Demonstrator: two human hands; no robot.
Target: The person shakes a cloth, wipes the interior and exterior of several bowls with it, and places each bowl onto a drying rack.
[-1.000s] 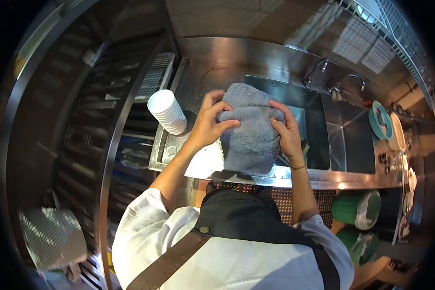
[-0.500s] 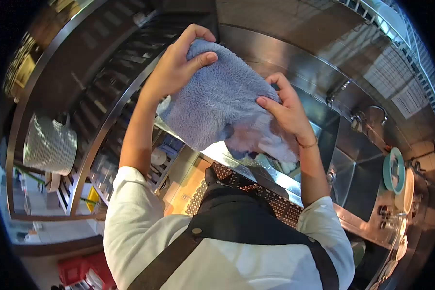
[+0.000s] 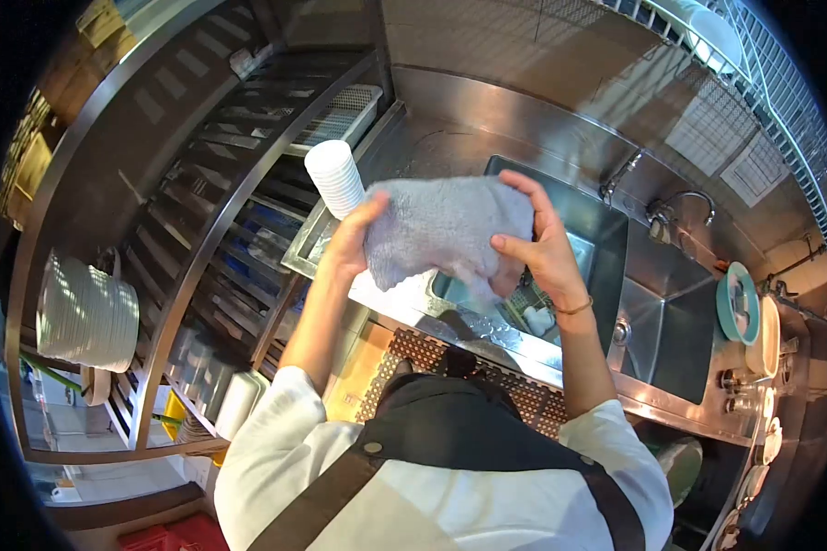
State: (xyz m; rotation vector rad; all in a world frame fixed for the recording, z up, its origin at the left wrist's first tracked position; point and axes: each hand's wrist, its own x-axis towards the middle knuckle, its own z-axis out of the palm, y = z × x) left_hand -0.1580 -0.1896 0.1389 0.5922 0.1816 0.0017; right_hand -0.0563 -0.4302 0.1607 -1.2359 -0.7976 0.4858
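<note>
A fluffy grey-blue cloth (image 3: pixel 446 220) hangs folded between my two hands, in front of the sink. My left hand (image 3: pixel 351 241) grips its left edge, and my right hand (image 3: pixel 544 243) pinches its right side with the thumb in front. Part of the cloth droops at the bottom near my right hand. Just behind my left hand stands a stack of white cups (image 3: pixel 334 178) on the metal counter. Below and behind the cloth lies the left sink basin (image 3: pixel 602 241), with a rack and some white items partly hidden in it.
A second basin (image 3: pixel 662 335) adjoins on the right, with a faucet (image 3: pixel 694 207) behind it. A teal bowl (image 3: pixel 738 303) and glasses (image 3: pixel 740 390) stand at the far right. Slatted metal shelves (image 3: pixel 220 202) rise on my left, holding stacked white plates (image 3: pixel 87 312).
Both hands have come lower, my left hand most and also to the right. The cloth, spread wide before, is now folded smaller. The cup stack has come into view.
</note>
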